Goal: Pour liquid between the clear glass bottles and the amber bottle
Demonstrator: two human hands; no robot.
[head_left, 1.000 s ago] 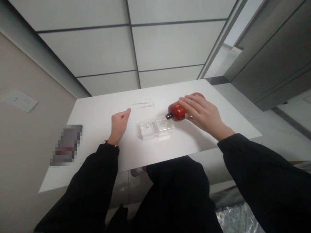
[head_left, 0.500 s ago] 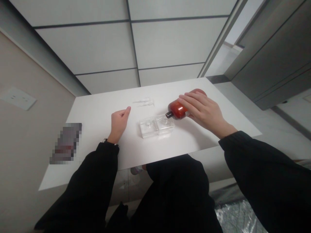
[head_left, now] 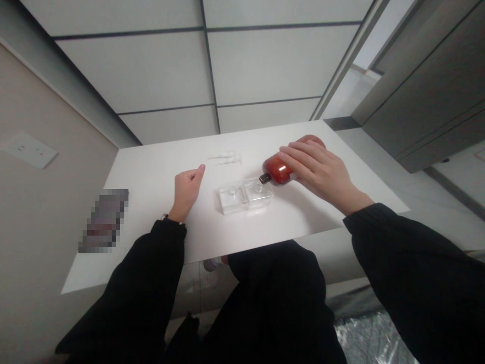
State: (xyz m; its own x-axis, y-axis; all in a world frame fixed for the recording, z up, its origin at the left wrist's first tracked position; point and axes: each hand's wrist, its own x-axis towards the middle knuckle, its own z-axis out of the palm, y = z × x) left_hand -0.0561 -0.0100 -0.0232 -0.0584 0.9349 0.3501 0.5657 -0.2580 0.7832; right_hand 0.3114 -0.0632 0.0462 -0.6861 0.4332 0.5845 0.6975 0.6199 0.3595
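Note:
My right hand (head_left: pixel 320 169) is wrapped over a red-brown bottle (head_left: pixel 278 169), which it holds tilted, nearly on its side. The bottle's dark, narrow mouth points left and down, at the right half of a clear container (head_left: pixel 233 199) that has two box-shaped compartments, each with a round opening on top. Whether liquid flows from the mouth cannot be seen. Left of the container, my left hand (head_left: pixel 187 188) is closed in a fist with the thumb sticking out; anything inside the curled fingers is hidden. Behind the container lie two clear, thin-tipped pieces (head_left: pixel 227 157) resembling droppers.
A white table (head_left: pixel 212 242) carries all of this. At its left side lies a pixelated flat object (head_left: pixel 104 222). A panelled white wall or cabinet front (head_left: pixel 265 60) stands behind the table, and a wall with a socket (head_left: pixel 32 149) is at the left.
The hands, bottle and container keep almost the same places. Only a slight shift of the whole view shows.

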